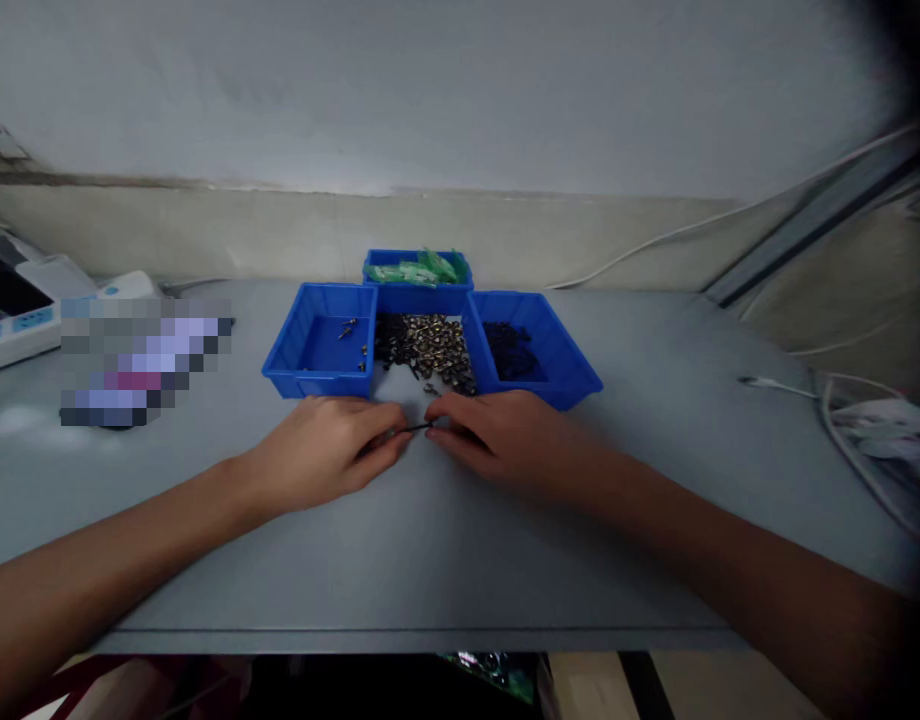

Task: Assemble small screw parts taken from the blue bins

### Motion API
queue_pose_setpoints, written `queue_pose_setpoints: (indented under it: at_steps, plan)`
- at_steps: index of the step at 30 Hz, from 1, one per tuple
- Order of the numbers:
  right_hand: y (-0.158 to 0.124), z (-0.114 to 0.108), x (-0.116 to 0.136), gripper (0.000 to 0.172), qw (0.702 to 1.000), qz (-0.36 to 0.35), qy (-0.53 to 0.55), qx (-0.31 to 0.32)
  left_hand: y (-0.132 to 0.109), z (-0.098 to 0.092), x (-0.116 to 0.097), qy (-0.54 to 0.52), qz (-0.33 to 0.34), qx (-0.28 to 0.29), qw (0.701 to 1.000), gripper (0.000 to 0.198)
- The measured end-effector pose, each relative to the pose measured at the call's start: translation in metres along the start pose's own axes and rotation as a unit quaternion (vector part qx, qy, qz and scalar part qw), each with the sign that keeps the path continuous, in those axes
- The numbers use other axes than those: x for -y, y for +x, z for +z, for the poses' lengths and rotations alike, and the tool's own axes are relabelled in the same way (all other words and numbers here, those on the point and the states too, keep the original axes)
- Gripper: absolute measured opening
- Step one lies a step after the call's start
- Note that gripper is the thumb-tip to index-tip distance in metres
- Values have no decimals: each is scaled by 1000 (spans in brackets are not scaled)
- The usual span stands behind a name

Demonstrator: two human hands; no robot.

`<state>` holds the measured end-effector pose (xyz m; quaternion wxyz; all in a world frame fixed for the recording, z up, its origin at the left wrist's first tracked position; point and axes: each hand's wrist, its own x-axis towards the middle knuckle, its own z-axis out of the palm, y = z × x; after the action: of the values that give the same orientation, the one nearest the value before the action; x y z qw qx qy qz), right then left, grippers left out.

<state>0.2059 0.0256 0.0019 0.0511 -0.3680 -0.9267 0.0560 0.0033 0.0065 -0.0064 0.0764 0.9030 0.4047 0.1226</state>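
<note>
My left hand (332,445) pinches one end of a thin dark rod-like piece (416,428) between thumb and fingers, low over the grey table. At its other end, the fingertips of my right hand (505,435) are closed on it; the exact kind is too small to make out. Just beyond my hands lies a pile of small brass-coloured metal parts (435,345), with small black parts (392,343) along its left side. A blue bin (280,365) behind my left hand holds a few metal pieces. Behind my right hand, another blue bin (569,350) contains dark parts.
A third blue bin (419,298) with green plastic packets (422,270) stands at the back, near the wall. On the left are a white power strip (17,335) and a blurred-out object (149,365). White cables (835,420) lie on the right.
</note>
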Motion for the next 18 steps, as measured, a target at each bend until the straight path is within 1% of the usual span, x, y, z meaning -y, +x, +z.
queue_pose_setpoints:
  at_steps: [6, 18]
  plan:
    - [-1, -1, 1, 21, 1000, 0, 3, 13, 0, -1, 0, 6, -2, 10, 1000, 21]
    - [-1, 1, 1, 22, 1000, -17, 14, 13, 0, 0, 1, 6, 5, -3, 1000, 22]
